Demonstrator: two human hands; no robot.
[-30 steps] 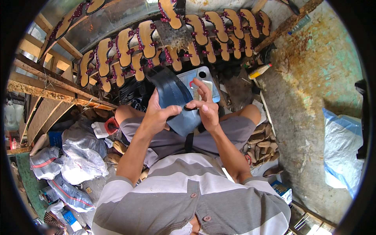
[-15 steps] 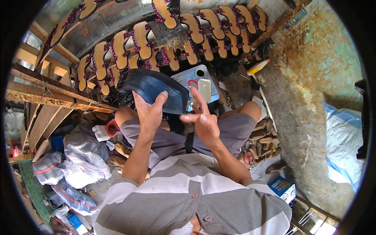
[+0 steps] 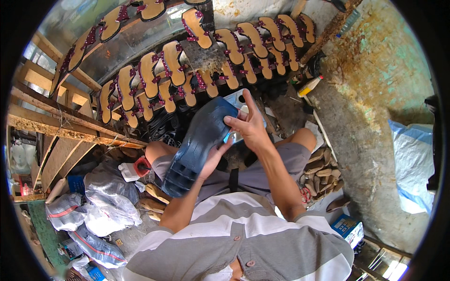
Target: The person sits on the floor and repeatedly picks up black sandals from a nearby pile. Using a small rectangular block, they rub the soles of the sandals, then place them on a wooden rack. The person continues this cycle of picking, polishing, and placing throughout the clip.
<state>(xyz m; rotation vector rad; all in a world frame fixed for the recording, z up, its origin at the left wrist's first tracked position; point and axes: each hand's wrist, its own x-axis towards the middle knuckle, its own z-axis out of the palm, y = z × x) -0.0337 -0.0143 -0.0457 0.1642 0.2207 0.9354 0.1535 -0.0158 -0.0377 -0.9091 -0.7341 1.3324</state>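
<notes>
Two hands at work: my left hand point(image 3: 213, 161) grips the dark sole point(image 3: 196, 136), my right hand point(image 3: 253, 126) pinches its edge, blocking the tray point(image 3: 232, 99) mid-frame; sandals point(image 3: 230, 47) crowd the top.

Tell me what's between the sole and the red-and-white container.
In the head view, the left leg lies between sole and container.

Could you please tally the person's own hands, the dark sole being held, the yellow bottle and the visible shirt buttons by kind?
Left hand and right hand: 2
Dark sole: 1
Yellow bottle: 1
Shirt buttons: 2
Total: 6
</notes>
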